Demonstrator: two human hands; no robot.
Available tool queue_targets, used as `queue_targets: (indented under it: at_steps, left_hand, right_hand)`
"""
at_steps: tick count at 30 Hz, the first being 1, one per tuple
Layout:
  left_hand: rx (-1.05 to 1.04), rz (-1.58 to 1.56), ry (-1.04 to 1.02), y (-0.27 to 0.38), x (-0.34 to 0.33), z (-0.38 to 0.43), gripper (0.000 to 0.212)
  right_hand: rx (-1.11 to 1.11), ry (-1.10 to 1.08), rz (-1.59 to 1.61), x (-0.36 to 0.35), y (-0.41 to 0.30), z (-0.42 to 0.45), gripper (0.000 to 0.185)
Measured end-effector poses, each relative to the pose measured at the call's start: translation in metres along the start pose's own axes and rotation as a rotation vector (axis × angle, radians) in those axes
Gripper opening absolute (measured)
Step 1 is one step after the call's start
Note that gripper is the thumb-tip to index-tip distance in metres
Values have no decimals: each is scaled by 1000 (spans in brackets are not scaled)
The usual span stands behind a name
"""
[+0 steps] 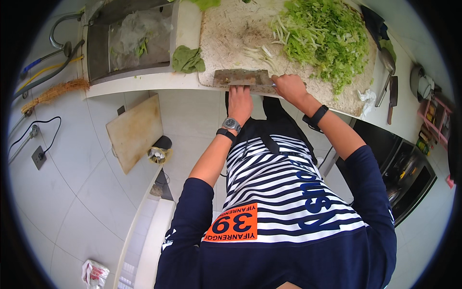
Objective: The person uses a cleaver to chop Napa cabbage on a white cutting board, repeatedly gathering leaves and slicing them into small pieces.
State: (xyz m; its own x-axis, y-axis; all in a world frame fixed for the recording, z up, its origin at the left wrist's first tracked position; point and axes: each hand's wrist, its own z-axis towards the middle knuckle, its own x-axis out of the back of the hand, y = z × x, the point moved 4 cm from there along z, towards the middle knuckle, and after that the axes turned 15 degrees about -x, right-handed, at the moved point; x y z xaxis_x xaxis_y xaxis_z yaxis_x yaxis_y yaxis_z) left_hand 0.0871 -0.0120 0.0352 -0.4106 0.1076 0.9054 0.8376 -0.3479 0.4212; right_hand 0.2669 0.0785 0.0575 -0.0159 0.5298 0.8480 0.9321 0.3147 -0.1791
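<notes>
My right hand (pixel 291 88) is closed around the handle of a cleaver (pixel 242 77), its broad blade lying nearly flat over the front edge of a worn cutting board (pixel 234 39). Small bits of food cling to the blade. At the blade's near edge are the fingertips of my left hand (pixel 240 103), fingers close together; the thumb is hidden, so I cannot tell whether it grips. A large heap of shredded leafy greens (pixel 325 43) covers the board's right side. Pale cut strips (pixel 260 54) lie just beyond the cleaver.
Left of the board are a crumpled green cloth (pixel 188 59) and a sink (pixel 97 54) holding a clear plastic bag (pixel 139 30). On the right lie crumpled tissue (pixel 367 101), a ladle (pixel 387 65) and another knife (pixel 392 95). A second board (pixel 135 133) leans below the counter.
</notes>
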Motion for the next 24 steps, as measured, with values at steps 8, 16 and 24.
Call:
queue_targets:
  at_steps: [8, 16, 24]
  left_hand:
    - [-5, -2, 2, 4, 0, 1, 40]
    - [25, 16, -47, 7, -7, -4, 45]
    - [24, 70, 38, 11, -5, -3, 62]
  right_hand:
    - [-37, 111, 35, -19, -5, -2, 14]
    - [25, 90, -12, -21, -40, 21, 11]
    - [-172, 74, 66, -20, 44, -19, 15]
